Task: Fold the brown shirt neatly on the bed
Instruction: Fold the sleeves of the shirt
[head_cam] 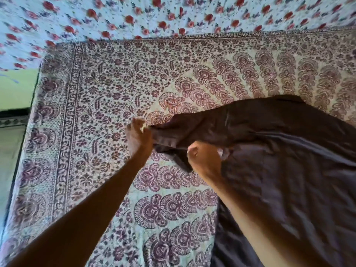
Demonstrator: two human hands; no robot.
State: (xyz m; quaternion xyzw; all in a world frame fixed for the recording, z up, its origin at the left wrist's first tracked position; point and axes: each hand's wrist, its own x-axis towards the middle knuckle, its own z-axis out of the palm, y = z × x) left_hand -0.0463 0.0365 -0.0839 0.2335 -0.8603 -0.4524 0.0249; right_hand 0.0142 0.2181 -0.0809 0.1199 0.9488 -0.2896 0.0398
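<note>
Under my arms the bed is covered by a pale cotton spread block-printed in maroon paisley fans with a dense floral border [81, 116], lying flat and reaching to the left edge of the mattress. Beyond its far edge runs a white sheet scattered with red roses [173, 14], and at the far left a strip of light green wall [17, 87] shows past the bed. The dark brown cotton shirt [279, 170] lies on the right half of the spread, its body crumpled in soft folds, one sleeve or corner drawn out toward the middle of the bed. My left hand [138, 138] pinches the tip of that drawn-out part, fingers closed on the cloth. My right hand [204, 157] is a fist clamped on a bunch of the shirt just beside it, where a small white tag shows.
</note>
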